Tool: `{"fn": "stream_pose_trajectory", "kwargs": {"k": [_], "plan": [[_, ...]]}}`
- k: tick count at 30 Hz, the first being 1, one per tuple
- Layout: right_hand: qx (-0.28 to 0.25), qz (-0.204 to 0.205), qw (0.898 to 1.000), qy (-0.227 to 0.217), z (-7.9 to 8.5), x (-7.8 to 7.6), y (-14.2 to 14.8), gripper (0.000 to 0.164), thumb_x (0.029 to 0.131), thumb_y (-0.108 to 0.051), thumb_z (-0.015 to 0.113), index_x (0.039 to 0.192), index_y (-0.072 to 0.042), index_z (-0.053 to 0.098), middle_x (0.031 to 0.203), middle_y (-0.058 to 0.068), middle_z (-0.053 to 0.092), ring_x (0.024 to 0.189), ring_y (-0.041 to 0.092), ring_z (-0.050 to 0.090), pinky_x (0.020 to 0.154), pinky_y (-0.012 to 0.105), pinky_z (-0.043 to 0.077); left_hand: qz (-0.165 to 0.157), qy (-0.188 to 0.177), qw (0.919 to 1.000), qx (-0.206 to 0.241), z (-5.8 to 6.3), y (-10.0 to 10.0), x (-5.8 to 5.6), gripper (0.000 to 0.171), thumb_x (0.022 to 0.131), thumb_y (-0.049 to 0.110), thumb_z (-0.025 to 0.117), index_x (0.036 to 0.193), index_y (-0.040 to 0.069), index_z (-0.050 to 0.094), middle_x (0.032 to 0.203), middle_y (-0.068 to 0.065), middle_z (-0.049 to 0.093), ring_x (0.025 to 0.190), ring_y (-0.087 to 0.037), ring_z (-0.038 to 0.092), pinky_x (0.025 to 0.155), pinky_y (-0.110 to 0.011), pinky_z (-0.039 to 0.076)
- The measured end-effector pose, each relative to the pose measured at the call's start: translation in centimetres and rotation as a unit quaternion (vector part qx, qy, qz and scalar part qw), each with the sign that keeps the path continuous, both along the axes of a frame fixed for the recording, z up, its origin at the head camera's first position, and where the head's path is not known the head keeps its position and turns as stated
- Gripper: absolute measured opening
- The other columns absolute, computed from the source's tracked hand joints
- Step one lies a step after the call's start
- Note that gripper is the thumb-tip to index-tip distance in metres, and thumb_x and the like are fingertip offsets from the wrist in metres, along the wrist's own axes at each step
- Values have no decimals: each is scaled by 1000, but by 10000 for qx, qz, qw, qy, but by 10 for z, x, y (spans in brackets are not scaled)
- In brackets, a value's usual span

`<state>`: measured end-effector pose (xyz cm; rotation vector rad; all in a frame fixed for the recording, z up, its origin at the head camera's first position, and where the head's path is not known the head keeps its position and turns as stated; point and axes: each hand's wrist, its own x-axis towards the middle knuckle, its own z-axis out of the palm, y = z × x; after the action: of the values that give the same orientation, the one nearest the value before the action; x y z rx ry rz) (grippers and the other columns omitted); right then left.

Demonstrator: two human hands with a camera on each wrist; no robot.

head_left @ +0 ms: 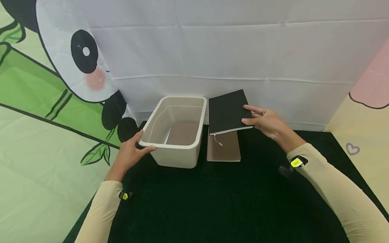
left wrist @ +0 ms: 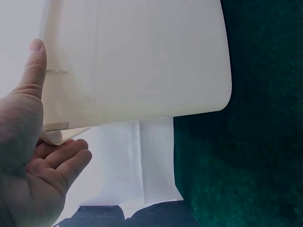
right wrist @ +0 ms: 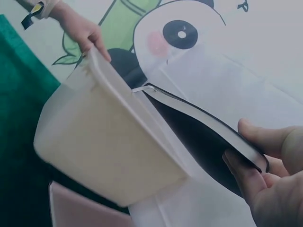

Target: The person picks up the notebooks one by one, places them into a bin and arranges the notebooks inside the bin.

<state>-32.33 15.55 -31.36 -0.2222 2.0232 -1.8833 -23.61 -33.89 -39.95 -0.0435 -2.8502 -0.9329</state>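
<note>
My right hand [head_left: 268, 123] pinches a black notebook [head_left: 229, 111] by its right edge, thumb on one cover and fingers on the other. The notebook is tilted, and a pale ribbon marker hangs from it. Below it, a brown notebook [head_left: 224, 148] lies on the dark green table, partly covered from the head view. My left hand [head_left: 129, 153] holds the near left corner of a cream plastic bin [head_left: 176, 157] by its rim, as the left wrist view also shows. On the bin's bottom lies a flat brown thing [head_left: 183, 133], perhaps another notebook.
The dark green tabletop [head_left: 212, 202] extends in front of the bin and to the right. A white cloth backdrop [head_left: 218, 50] hangs close behind the bin, with a printed panda [head_left: 67, 60] at left.
</note>
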Motion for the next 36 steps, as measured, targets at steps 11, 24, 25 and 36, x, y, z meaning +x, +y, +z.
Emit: {"fn": "stream_pose_trajectory", "kwargs": {"k": [11,24,25,36], "plan": [[-302,86,9995,29,15,-23,-62,69,93,1,72,155,-15,46,172,10,9,158,20,11,101,30,45,2,17,10000,-9,-1,-3,-1,108,84,68,72,165,18,20,161,-20,38,133,-44,51,105,-70,40],[-672,107,9977,-40,12,-43,-129,68,89,6,75,150,-12,53,170,13,16,157,23,17,117,41,37,30,-23,10000,40,1,-3,-1,108,83,67,73,165,18,21,159,-20,40,132,-44,51,105,-69,41],[-667,99,9977,-37,11,-44,-133,68,89,6,75,150,-12,53,170,13,18,157,23,18,117,41,38,36,-30,10000,48,1,-3,-1,109,83,68,73,165,18,21,160,-20,40,132,-45,51,105,-70,40],[-536,-30,9985,103,-5,-49,-175,66,85,4,81,146,-10,58,170,6,22,153,26,30,115,43,40,68,-10,10000,51,0,-4,-1,109,83,67,73,164,17,22,160,-20,39,135,-46,49,106,-70,38]]}}
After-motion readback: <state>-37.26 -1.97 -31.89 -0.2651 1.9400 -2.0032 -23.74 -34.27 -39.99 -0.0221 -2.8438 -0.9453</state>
